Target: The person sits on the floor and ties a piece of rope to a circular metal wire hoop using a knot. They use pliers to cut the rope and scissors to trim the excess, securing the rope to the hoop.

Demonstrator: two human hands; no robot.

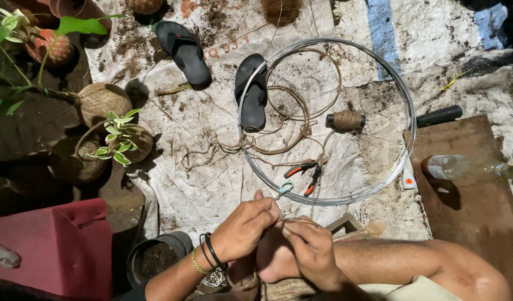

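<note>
Head view. Left hand and right hand meet at the near edge of the sack sheet, above a bare foot. Left fingers are closed, pinching a thin strand together with a light-blue tool handle that sticks up past the fingertips (tool type cannot be told). Right fingers are also closed, pinching the same strand just beside the left ones; the two hands nearly touch. The strand runs between both pinches, right over the foot. Left wrist carries black and gold bracelets.

On the sheet, just beyond the hands: orange-handled pliers, lying inside the near rim of a large wire coil. Inside the coil also: brown vines, a twine spool, and part of one black sandal. A second sandal lies toward the far edge, well apart from the first.

Right of the sheet: a brown board with a clear bottle lying on it. Left edge: fibre balls with leafy plants. Near left corner: a black pot of soil beside a red cloth.
</note>
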